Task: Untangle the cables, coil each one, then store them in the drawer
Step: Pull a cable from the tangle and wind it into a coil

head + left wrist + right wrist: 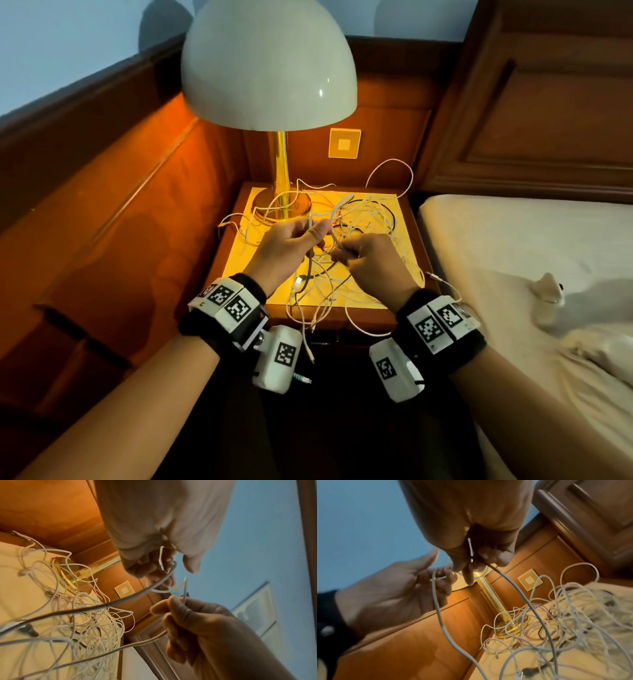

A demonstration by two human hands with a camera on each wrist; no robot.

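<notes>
Low in the frame, the left hand (291, 248) and right hand (368, 260) each pinch a strand with curled fingers, above the cables (356, 222) tangled mid-frame on the worktop (236, 270). Nothing coiled yet; no drawer visible.

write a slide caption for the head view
Both hands, left hand and right hand, pinch strands of the tangled cables over a lamplit nightstand.
</notes>
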